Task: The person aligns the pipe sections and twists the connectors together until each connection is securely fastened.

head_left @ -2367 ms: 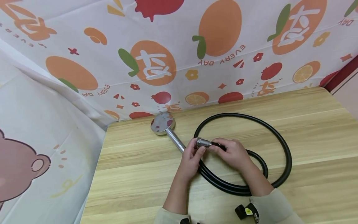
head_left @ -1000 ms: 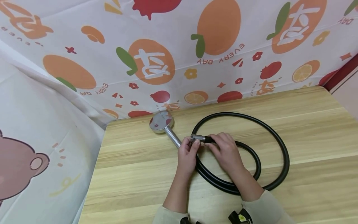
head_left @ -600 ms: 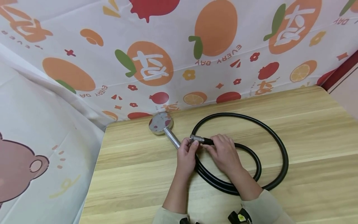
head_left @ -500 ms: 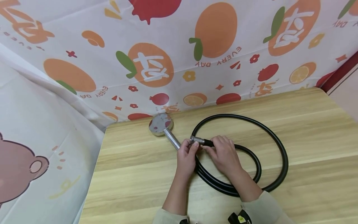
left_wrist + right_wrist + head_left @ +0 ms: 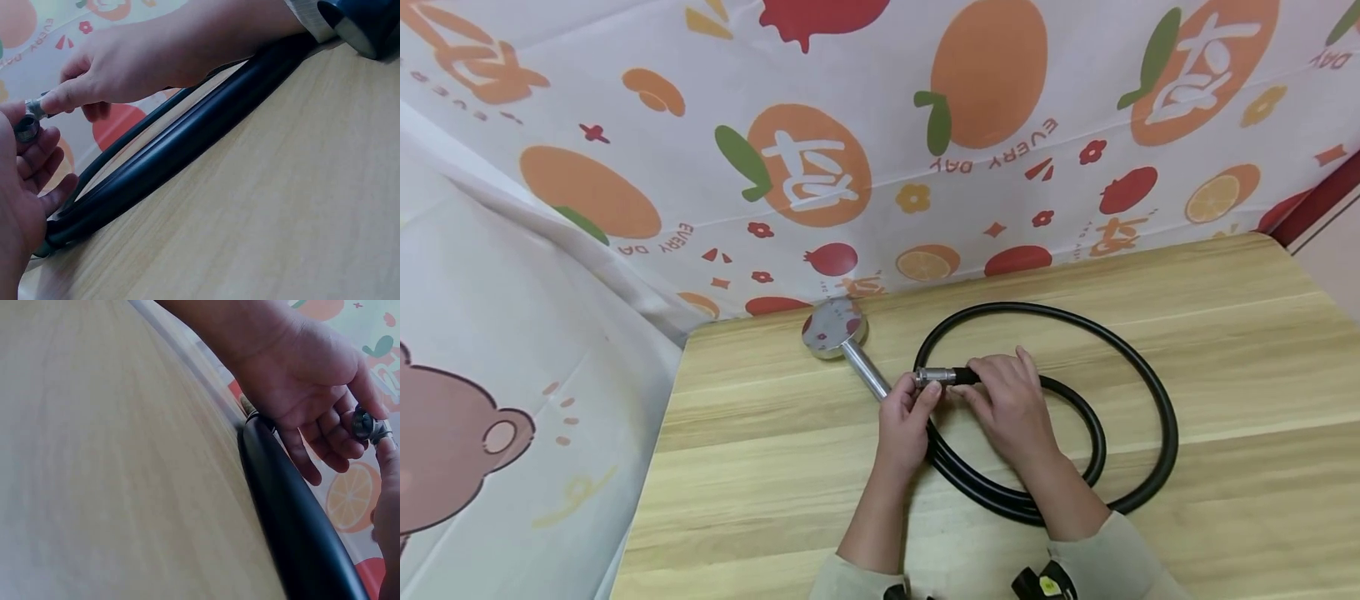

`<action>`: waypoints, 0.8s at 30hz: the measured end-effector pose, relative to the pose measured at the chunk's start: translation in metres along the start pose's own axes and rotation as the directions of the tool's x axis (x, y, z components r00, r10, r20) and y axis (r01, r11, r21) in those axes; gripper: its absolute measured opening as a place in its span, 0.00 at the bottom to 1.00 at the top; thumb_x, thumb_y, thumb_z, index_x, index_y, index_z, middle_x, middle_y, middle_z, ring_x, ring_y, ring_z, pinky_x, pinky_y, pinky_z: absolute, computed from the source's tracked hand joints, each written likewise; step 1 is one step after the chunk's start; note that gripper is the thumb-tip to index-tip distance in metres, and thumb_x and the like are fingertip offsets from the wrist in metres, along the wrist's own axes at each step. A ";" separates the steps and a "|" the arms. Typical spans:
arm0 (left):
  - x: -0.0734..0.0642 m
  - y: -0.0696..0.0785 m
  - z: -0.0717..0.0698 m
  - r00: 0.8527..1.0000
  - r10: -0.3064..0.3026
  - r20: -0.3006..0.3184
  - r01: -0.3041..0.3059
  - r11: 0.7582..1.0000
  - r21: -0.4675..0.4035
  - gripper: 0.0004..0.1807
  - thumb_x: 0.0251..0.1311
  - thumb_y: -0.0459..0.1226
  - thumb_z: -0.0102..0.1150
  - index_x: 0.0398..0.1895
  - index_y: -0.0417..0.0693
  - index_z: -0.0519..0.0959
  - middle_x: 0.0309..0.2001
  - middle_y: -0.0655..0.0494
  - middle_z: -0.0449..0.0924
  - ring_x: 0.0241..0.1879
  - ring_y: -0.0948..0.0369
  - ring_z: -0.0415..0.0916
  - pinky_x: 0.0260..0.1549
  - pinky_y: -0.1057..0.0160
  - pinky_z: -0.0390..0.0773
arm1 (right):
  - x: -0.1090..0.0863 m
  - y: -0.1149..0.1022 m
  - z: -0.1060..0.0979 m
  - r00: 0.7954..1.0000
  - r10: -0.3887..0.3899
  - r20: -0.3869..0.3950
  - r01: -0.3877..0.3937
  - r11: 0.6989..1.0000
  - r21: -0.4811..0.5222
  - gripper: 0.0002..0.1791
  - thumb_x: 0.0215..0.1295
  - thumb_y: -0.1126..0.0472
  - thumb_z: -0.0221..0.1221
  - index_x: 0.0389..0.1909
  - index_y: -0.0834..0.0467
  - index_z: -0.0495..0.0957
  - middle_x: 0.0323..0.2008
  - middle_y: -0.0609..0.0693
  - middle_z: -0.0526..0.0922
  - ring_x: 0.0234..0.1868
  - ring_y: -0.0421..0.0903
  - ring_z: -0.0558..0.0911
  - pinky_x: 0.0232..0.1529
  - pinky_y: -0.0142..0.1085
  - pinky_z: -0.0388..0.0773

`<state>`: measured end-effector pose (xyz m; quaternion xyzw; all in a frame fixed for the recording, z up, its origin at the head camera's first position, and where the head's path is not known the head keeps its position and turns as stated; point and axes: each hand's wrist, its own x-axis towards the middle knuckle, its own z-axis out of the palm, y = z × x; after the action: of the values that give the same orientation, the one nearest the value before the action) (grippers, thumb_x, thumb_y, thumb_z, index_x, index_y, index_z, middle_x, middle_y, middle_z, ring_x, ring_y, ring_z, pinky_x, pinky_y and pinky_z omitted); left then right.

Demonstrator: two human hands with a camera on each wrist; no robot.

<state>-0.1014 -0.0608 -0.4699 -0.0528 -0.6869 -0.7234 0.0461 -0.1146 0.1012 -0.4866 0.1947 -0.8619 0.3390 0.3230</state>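
In the head view, my left hand pinches the metal end fitting of a black shower hose between thumb and fingers. Just to the right, my right hand grips the hose close behind the fitting, one finger raised. The fitting's threaded ring shows between the two hands in the left wrist view. A chrome shower head lies beyond my left hand, and its handle runs down behind that hand. The hose lies in loops beneath and around my hands.
The wood-grain table carries everything. A fruit-print cloth hangs along its back edge, and a white cloth with a bear picture hangs at the left. Black wrist gear sits at my right sleeve.
Since the earliest frame, my right hand has shifted slightly left, with the fitting and inner hose loop. In the last half second, a right finger has lifted. The shower head stays put.
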 end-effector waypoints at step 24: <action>0.004 0.007 0.001 0.999 -0.042 0.002 0.042 0.996 -0.079 0.17 0.69 0.33 0.49 0.49 0.23 0.76 0.36 0.65 0.81 0.42 0.67 0.76 0.50 0.69 0.74 | 0.002 0.000 0.000 0.993 -0.115 0.016 0.115 0.993 -0.007 0.31 0.73 0.34 0.41 0.19 0.54 0.67 0.08 0.39 0.59 0.11 0.32 0.54 0.12 0.24 0.48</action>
<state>-0.1041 -0.0599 -0.4626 -0.0405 -0.6586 -0.7509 0.0285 -0.1161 0.1011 -0.4846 0.2455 -0.8531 0.3146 0.3361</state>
